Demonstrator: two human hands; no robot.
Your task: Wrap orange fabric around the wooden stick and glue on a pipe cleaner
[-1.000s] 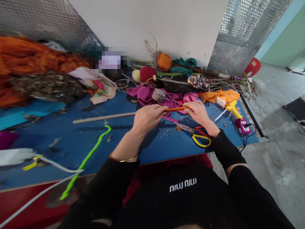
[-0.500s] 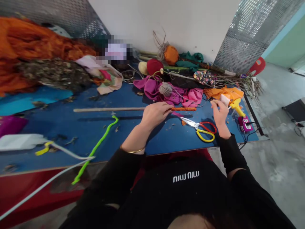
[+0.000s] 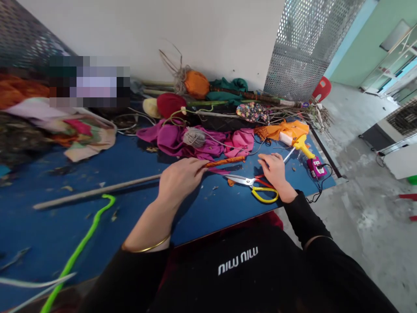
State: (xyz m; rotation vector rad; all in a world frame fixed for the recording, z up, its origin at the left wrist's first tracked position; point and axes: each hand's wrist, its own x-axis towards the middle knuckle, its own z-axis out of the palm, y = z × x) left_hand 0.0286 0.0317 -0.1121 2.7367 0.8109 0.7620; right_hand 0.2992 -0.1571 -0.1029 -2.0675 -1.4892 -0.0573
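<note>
My left hand [image 3: 182, 180] is closed around a long thin stick [image 3: 97, 191], just below its end wrapped in orange material [image 3: 224, 162]. The stick slants above the blue table, its bare end toward the left. My right hand [image 3: 274, 170] hovers past the wrapped end, thumb and fingers drawn together; whatever they pinch, if anything, is too small to make out. Beneath it lie scissors [image 3: 265, 200] with red and yellow handles, partly covered by that hand. A pink strip [image 3: 221, 171] lies by the blades. Further right rests a yellow glue gun [image 3: 304, 147] with a white stick protruding.
Purple cloth [image 3: 169, 139] with a grey yarn ball [image 3: 194, 137] lies behind my hands, beside pink cloth [image 3: 239, 142]. A purple power socket [image 3: 316, 167] sits near the right table edge. A bright green fuzzy strip [image 3: 81, 248] hangs over the front edge at left.
The view has turned toward the right. The stick now slants, its wrapped end raised, still in my left hand. My right hand has come closer to the wrapped end, over the scissors.
</note>
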